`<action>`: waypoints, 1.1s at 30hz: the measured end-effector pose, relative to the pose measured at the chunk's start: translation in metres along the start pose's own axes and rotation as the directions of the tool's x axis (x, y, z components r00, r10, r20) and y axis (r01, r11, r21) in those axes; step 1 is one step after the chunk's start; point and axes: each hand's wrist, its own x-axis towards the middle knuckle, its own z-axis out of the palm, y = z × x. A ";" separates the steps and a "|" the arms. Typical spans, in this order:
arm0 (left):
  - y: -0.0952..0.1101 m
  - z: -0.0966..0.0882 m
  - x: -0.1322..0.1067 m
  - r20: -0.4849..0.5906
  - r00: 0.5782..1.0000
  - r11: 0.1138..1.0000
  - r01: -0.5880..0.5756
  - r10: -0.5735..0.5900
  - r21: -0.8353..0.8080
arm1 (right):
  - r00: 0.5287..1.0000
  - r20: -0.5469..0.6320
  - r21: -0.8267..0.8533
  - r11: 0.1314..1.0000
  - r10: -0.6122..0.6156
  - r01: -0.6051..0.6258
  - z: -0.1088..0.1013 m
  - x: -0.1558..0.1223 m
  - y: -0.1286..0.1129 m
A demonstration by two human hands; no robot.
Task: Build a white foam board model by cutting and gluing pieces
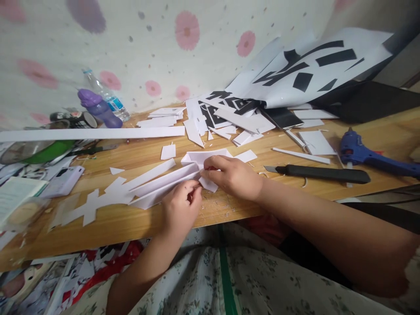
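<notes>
A long white folded card piece (157, 183) lies on the wooden table (131, 218), reaching left into a cut-out shape with notched edges (95, 203). My left hand (181, 206) pinches the near edge of the card between thumb and fingers. My right hand (231, 175) is closed on the card's right end, pressing a small folded flap (209, 183) down. Another folded white flap (203, 155) rises just behind my right hand.
A black utility knife (323, 173) lies right of my hands, a blue glue gun (364, 153) beyond it. White offcuts (229, 120) and black-printed sheets (305, 70) pile at the back. A long white strip (95, 132), a purple bottle (98, 107) and a water bottle (108, 96) sit left.
</notes>
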 end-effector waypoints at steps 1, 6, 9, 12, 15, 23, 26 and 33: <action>0.001 -0.002 0.000 -0.058 0.998 0.999 -0.037 0.037 0.005 | 1.000 -0.004 -0.005 1.000 -0.006 0.006 0.000 0.000 0.000; 0.005 -0.010 0.007 -0.090 0.975 0.978 -0.197 0.202 0.061 | 1.000 0.016 -0.018 1.000 0.001 -0.001 0.002 -0.002 0.001; 0.001 -0.008 0.009 -0.073 0.971 0.973 -0.225 0.228 0.052 | 1.000 0.019 0.017 1.000 0.011 -0.011 0.003 -0.003 0.001; 0.000 -0.005 0.006 -0.082 0.975 0.978 -0.208 0.205 -0.020 | 0.999 0.025 0.068 0.997 0.032 -0.034 0.001 -0.004 0.001; 0.003 -0.006 0.003 -0.022 0.995 0.983 -0.095 0.092 -0.155 | 0.996 0.051 0.210 0.974 0.079 -0.088 -0.008 -0.002 0.004; 0.025 -0.028 0.014 0.519 0.853 0.209 0.517 -0.048 -0.830 | 0.889 0.326 0.806 0.398 0.321 -0.439 -0.061 0.003 -0.001; 0.037 -0.032 0.013 0.636 0.760 0.008 0.641 0.131 -0.767 | 0.788 0.458 0.816 0.157 0.411 -0.556 -0.074 -0.002 -0.014; 0.068 -0.017 -0.004 0.538 0.838 0.295 0.540 -0.094 -0.788 | 0.676 0.474 0.715 0.203 0.564 -0.670 -0.099 -0.033 -0.031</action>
